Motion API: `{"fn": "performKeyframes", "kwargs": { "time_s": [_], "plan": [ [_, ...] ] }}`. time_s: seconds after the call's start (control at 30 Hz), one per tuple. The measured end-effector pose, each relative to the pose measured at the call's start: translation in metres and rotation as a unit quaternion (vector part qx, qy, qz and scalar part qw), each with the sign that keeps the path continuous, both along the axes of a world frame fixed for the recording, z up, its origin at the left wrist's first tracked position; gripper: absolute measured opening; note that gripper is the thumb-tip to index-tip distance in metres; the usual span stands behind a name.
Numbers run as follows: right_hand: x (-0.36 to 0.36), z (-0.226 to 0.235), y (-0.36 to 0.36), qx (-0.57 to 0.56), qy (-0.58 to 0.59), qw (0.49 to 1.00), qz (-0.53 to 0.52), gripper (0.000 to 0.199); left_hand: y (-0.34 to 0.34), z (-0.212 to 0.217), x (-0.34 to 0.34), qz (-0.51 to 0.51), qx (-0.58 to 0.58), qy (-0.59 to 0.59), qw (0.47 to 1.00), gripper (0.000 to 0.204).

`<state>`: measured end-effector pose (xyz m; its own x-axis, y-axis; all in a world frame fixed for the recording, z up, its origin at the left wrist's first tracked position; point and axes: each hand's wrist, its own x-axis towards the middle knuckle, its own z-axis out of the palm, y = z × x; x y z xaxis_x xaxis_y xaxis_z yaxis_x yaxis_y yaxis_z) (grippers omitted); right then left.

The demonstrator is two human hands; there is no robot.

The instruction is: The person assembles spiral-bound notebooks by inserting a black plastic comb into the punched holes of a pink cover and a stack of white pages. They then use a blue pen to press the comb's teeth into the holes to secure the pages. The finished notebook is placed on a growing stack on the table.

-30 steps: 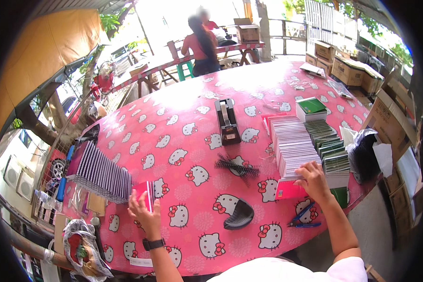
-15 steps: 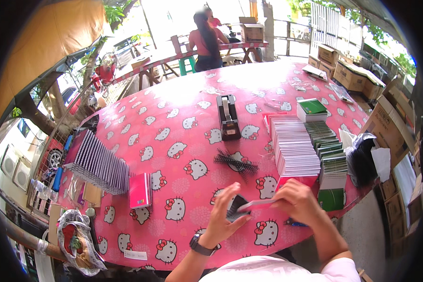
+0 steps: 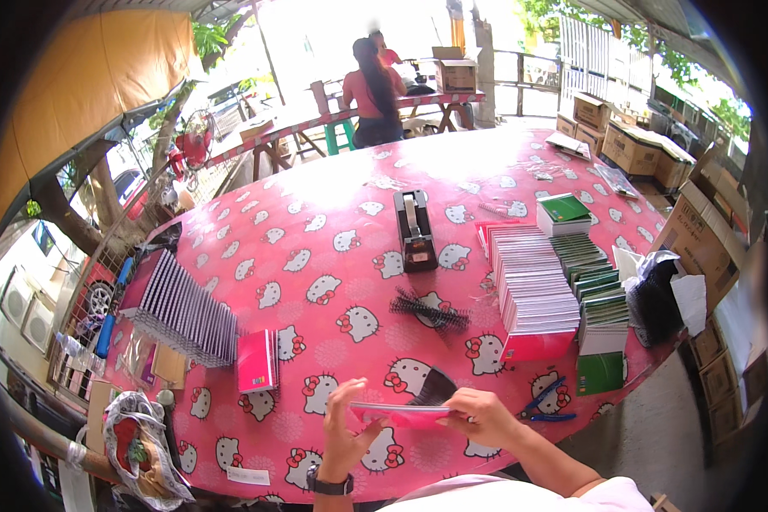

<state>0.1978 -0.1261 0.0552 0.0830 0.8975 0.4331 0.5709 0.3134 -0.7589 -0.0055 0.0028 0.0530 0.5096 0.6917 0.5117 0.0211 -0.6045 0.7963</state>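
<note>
A thin pink-covered notebook (image 3: 405,416) is held nearly edge-on above the near side of the table. My right hand (image 3: 485,418) pinches its right end between thumb and fingers. Its left end rests in my left hand (image 3: 346,435), thumb on the near side and fingers raised behind. Just beyond the notebook lies a bunch of black spiral binding coils (image 3: 433,388), partly covered by it. To the right of my right hand are blue-handled pliers (image 3: 544,405) on the tabletop.
A pink patterned tablecloth (image 3: 324,320) covers the table. Nearby stand a tape dispenser (image 3: 416,235), loose coils (image 3: 431,309), pink notebooks (image 3: 533,286), green notebooks (image 3: 602,299), spiral-bound notebooks (image 3: 179,307) and a small pink stack (image 3: 256,360). People (image 3: 374,90) sit at another table.
The notebook has come down and left, turning lengthwise across between my hands. My left hand has left the coils for its left end. The pliers are now uncovered.
</note>
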Motion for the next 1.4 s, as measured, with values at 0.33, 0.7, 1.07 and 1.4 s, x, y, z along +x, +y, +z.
{"fn": "performKeyframes", "kwargs": {
  "time_s": [0.33, 0.7, 1.07, 1.4],
  "plan": [
    [-0.02, -0.029, 0.012, -0.043, -0.055, 0.995, 0.066, 0.024, -0.013, 0.014, -0.029, -0.016, 0.122, 0.278, 0.953, 0.03],
    [0.011, -0.069, 0.066, 0.017, -0.212, 0.971, -0.108, 0.03, 0.001, 0.037, -0.034, 0.02, 0.154, 0.249, 0.956, 0.031],
    [0.081, 0.018, 0.056, -0.023, 0.007, 0.979, -0.203, 0.014, -0.013, -0.002, 0.005, -0.017, 0.201, 0.242, 0.949, 0.024],
    [0.077, -0.042, 0.152, -0.04, -0.297, 0.927, -0.226, 0.017, -0.01, -0.007, 0.026, 0.041, 0.192, 0.204, 0.959, 0.023]
  ]
}}
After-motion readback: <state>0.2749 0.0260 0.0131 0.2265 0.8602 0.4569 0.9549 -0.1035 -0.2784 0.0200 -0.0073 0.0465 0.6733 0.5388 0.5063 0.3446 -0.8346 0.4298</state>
